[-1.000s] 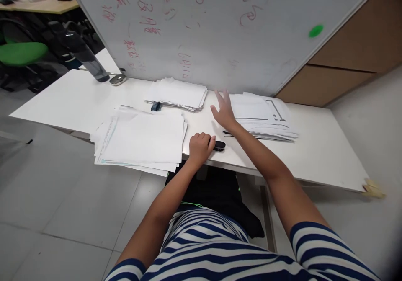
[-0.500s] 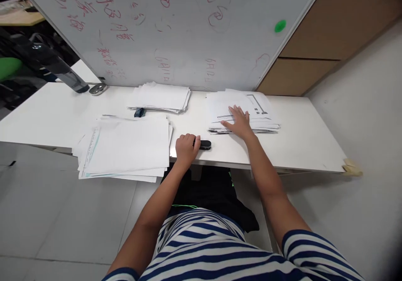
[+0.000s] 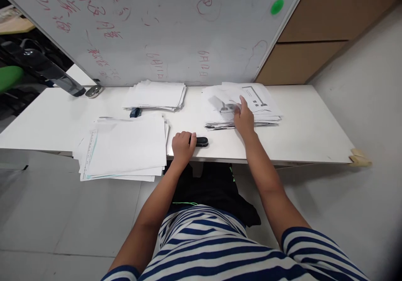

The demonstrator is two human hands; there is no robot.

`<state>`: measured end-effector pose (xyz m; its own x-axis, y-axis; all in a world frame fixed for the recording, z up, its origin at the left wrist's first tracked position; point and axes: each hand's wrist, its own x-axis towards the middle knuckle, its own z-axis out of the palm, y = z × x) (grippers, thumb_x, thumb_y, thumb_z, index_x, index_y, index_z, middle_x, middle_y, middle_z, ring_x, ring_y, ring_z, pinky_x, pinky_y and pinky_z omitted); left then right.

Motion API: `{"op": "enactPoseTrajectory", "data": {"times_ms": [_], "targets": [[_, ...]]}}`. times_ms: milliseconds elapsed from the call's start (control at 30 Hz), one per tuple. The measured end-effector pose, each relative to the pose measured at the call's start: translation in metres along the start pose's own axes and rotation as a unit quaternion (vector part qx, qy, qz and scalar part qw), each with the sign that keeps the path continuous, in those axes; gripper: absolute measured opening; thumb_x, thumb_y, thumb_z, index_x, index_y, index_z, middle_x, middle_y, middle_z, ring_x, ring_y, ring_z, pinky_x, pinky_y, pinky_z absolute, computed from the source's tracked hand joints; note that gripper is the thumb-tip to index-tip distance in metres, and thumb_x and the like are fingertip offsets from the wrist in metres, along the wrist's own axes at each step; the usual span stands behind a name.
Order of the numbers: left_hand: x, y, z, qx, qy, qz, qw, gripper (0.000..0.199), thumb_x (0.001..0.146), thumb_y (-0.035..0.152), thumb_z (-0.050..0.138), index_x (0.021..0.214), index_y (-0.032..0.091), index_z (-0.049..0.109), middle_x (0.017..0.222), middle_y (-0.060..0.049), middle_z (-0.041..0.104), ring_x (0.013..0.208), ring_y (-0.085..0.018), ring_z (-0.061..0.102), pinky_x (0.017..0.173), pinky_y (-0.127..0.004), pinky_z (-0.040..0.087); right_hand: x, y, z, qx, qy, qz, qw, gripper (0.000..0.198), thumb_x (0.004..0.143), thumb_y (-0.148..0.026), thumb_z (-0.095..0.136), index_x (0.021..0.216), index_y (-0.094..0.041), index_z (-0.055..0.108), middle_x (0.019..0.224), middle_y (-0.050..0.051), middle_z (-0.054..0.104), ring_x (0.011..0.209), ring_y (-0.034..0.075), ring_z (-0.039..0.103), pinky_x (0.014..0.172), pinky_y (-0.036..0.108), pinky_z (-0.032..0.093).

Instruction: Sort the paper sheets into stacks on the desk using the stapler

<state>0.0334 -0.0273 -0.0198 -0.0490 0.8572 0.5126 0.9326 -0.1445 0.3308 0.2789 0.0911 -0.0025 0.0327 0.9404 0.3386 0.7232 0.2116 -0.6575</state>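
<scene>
My left hand (image 3: 183, 147) is closed around a black stapler (image 3: 202, 141) at the desk's front edge; its right end sticks out past my thumb. Over the right-hand stack of paper (image 3: 264, 118), my right hand (image 3: 244, 114) pinches the top sheet (image 3: 220, 100), which is curling up at its left part. Printing shows on that stack. To the left of my left hand lies a larger, uneven pile of paper (image 3: 132, 147) overhanging the front edge. Behind it sits another paper stack (image 3: 158, 94), with a small dark blue object (image 3: 135, 112) at its front.
A whiteboard (image 3: 176, 34) with red writing and a green magnet (image 3: 277, 6) rises behind the white desk (image 3: 309, 126). A dark bottle (image 3: 67, 80) and a computer mouse (image 3: 94, 91) stand at the back left. Brown boxes (image 3: 314, 19) are at the right.
My right hand, flat on the right stack before, has drawn its fingers together and bent up a sheet. My left hand stays on the stapler. The view has shifted slightly.
</scene>
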Motion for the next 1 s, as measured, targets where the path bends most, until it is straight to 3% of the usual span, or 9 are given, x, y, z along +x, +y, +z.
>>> {"op": "enactPoseTrajectory", "data": {"times_ms": [300,533,733,1000], "targets": [[-0.0012,-0.0008,0.0026,0.01,0.003,-0.002,1.0,0.034,0.099,0.036,0.039,0.073,0.022,0.055,0.071,-0.005,0.058,0.075,-0.021,0.05,0.069,-0.035,0.03,0.0004,0.0019,-0.0014,0.016,0.008,0.046,0.999,0.064,0.098,-0.056,0.019,0.146,-0.02,0.039,0.132,0.014,0.062,0.123,0.031,0.056,0.101,0.047,0.045],[-0.0007,0.0016,0.0015,0.014,0.006,-0.004,1.0,0.036,0.099,0.036,0.039,0.07,0.022,0.053,0.07,-0.005,0.058,0.073,-0.02,0.05,0.067,-0.035,0.029,0.002,0.0045,-0.0017,0.035,0.048,0.061,0.996,0.071,0.096,-0.064,0.016,0.131,-0.017,0.056,0.1,0.013,0.071,0.095,0.028,0.065,0.087,0.044,0.05],[-0.0004,0.0017,0.0013,0.016,0.009,0.0,1.0,0.036,0.1,0.036,0.038,0.07,0.022,0.054,0.07,-0.005,0.058,0.073,-0.02,0.05,0.067,-0.035,0.03,0.0029,0.0044,-0.0005,0.009,0.073,0.062,0.995,0.074,0.093,-0.069,0.019,0.116,-0.016,0.065,0.075,0.009,0.066,0.071,0.025,0.063,0.075,0.04,0.051],[-0.001,0.0005,0.0017,-0.005,0.005,-0.007,1.0,0.035,0.099,0.037,0.04,0.071,0.022,0.054,0.07,-0.005,0.058,0.074,-0.02,0.051,0.068,-0.035,0.03,0.0011,0.0071,0.0017,0.022,0.124,0.057,0.99,0.066,0.092,-0.069,0.031,0.105,-0.016,0.067,0.075,0.008,0.066,0.072,0.024,0.063,0.074,0.038,0.05]]}}
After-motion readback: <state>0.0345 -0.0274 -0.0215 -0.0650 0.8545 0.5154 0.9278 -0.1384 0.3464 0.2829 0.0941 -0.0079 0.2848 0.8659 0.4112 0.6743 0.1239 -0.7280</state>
